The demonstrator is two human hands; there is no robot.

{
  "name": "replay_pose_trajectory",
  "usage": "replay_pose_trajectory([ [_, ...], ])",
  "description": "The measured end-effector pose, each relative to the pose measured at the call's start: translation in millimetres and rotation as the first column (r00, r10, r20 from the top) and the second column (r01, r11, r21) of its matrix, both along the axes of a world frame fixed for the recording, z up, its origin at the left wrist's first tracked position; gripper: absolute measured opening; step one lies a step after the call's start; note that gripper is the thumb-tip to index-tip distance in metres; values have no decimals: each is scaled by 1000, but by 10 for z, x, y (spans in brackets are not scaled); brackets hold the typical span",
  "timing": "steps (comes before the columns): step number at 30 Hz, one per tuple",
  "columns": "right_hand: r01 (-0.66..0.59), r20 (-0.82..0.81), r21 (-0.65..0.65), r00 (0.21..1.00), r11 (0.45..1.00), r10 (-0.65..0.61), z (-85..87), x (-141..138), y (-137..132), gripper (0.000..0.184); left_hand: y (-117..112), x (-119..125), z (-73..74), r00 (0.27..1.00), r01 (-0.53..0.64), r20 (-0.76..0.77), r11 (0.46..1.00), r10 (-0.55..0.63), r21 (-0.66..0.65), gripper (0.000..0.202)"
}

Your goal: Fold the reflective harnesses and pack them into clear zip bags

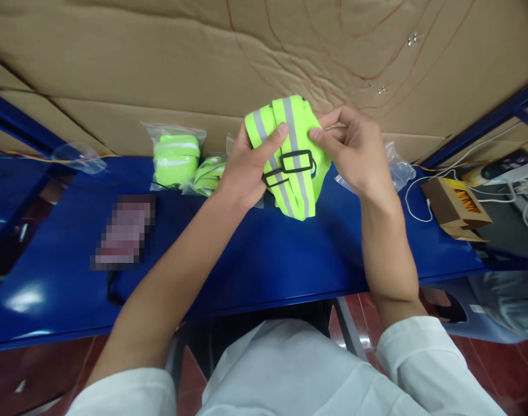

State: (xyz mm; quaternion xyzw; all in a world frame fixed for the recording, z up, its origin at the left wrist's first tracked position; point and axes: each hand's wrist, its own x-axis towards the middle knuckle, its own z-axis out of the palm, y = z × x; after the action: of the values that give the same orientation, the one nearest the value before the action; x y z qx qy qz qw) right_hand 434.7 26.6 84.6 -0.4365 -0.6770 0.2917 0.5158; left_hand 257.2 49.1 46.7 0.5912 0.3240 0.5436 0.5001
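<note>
A folded neon-yellow reflective strap harness (296, 130) with grey stripes and black buckles is held up above the blue table. My left hand (251, 164) grips its left side, thumb across the front and fingers hidden behind. At its right edge, my right hand (353, 141) pinches the yellow material between thumb and fingers. Behind my left forearm lie a clear bag (177, 153) with a folded yellow strap bundle and a second bagged bundle (209, 173), partly covered. An empty-looking clear plastic bag (398, 167) lies behind my right wrist.
The blue table (264, 260) meets a tall cardboard sheet (116, 69) at the back. A blurred-out flat object (125, 231) lies on the left. An open cardboard box (457, 205) and white cables (413, 193) are at the right. A clear plastic cup (80, 157) lies at the back left.
</note>
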Motion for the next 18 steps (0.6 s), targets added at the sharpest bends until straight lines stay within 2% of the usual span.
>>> replay_pose_trajectory([
  [3,50,-8,1,999,999,-50,-50,-81,6,43,27,-7,-32,999,-1,-36,999,3,39,54],
  [7,21,-63,13,998,1000,-20,-87,-114,49,44,43,-52,-42,993,48,-111,986,-31,158,65],
  [9,36,-39,30,999,999,-35,-55,-80,44,37,30,-64,-30,999,24,-42,986,-18,162,64],
  [14,73,82,125,993,990,-83,31,-37,1,24,-42,-7,-17,957,-161,257,983,134,86,49],
  [18,20,57,24,998,1000,-21,14,-110,-4,22,-67,20,-24,936,-156,321,988,147,1,48],
])
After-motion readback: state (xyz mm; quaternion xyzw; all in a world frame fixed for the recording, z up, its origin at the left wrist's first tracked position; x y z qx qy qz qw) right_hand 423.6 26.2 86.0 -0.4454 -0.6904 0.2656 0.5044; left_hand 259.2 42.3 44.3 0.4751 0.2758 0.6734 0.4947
